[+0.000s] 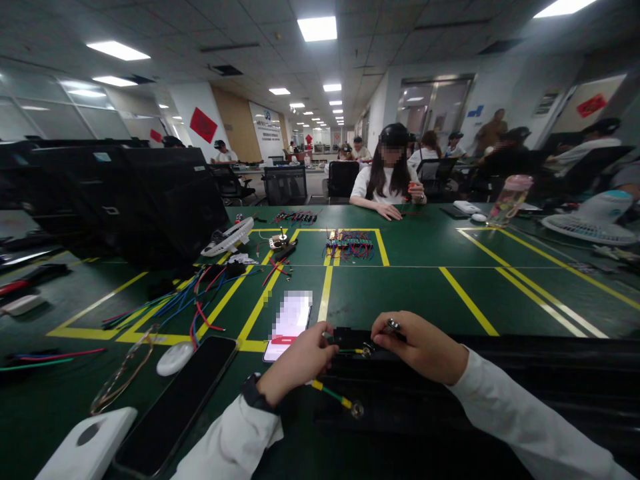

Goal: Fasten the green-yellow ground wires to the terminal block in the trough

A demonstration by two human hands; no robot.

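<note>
The left hand [303, 357], fingertips pinched on a wire [350, 351], has its lug [367, 351] pointing crosswise at the right hand [425, 343], whose fingers curl around a metal piece [393, 325].

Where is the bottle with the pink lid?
In the head view, the pink-lidded bottle stands toward the far right side of the green table, just left of a white fan.
</note>
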